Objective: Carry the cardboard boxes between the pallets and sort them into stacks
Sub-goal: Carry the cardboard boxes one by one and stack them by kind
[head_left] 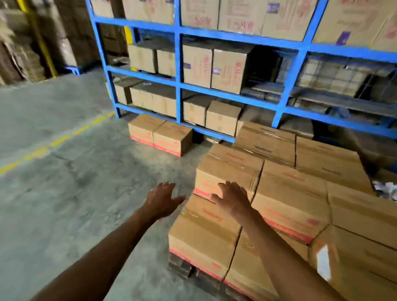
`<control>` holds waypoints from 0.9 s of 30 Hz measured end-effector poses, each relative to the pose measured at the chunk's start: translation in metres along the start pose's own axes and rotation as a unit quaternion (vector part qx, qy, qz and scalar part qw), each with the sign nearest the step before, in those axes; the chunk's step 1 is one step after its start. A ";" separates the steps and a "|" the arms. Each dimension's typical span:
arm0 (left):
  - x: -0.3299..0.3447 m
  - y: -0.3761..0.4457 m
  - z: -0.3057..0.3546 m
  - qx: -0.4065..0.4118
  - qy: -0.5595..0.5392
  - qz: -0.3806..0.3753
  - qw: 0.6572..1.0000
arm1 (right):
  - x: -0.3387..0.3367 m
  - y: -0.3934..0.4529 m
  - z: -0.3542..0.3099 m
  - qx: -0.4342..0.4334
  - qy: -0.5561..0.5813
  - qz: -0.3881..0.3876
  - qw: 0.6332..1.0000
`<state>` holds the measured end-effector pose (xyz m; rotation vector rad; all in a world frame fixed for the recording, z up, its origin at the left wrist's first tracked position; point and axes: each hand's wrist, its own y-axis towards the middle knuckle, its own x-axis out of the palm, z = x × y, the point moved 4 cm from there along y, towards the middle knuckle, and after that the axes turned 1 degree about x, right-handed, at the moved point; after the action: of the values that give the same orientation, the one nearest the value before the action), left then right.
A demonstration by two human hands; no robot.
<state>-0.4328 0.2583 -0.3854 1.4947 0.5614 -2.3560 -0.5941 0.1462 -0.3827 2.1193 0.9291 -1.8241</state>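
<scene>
Both arms extend forward from the lower edge of the view toward a loaded pallet (182, 268) at 4 o'clock; the left hand (161, 199) is spread with fingers straight, empty, and sits over bare concrete floor (53, 188) just left of the load; the right hand (233, 198) is likewise spread with relaxed fingers, empty, and lies in front of the near face of the upper corner box (226, 169); whether its fingertips touch that face cannot be told, since the picture is motion-blurred.

The cardboard boxes (293, 201) on the pallet form at least two layers; each box carries a red band along its lower edge and red print on its side; the upper layer is set back from the lower front box (202, 235), so the lower box top shows beneath the right wrist; further boxes of the same load run away toward 2 o'clock.

At 12 o'clock from the hands, two separate boxes (159, 138) stand side by side, touching, directly on the floor at the foot of a blue steel rack (178, 80); the rack spans 11 to 2 o'clock and holds cartons on every level; the right-hand bays show wire mesh.

A broken yellow line (36, 152) crosses the floor at 9 to 10 o'clock; a yellow post (36, 29) stands at 10 o'clock among dim stacked goods; scraps of white paper (392, 189) lie at 3 o'clock beside the load.
</scene>
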 end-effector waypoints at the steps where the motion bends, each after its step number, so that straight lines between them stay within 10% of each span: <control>1: -0.024 0.005 -0.022 -0.015 -0.005 0.015 1.000 | -0.012 0.012 -0.025 -0.018 0.001 0.008 1.000; 13: -0.201 0.156 -0.234 -0.066 -0.068 0.129 0.987 | -0.071 0.260 -0.258 -0.133 -0.025 0.063 0.989; 27: -0.241 0.478 -0.432 -0.133 -0.082 0.009 0.988 | -0.033 0.609 -0.387 -0.101 0.000 -0.048 0.994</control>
<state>0.2222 0.0507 -0.4120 1.1725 0.7818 -2.2575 0.0689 -0.1387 -0.4162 1.9833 1.1811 -1.6909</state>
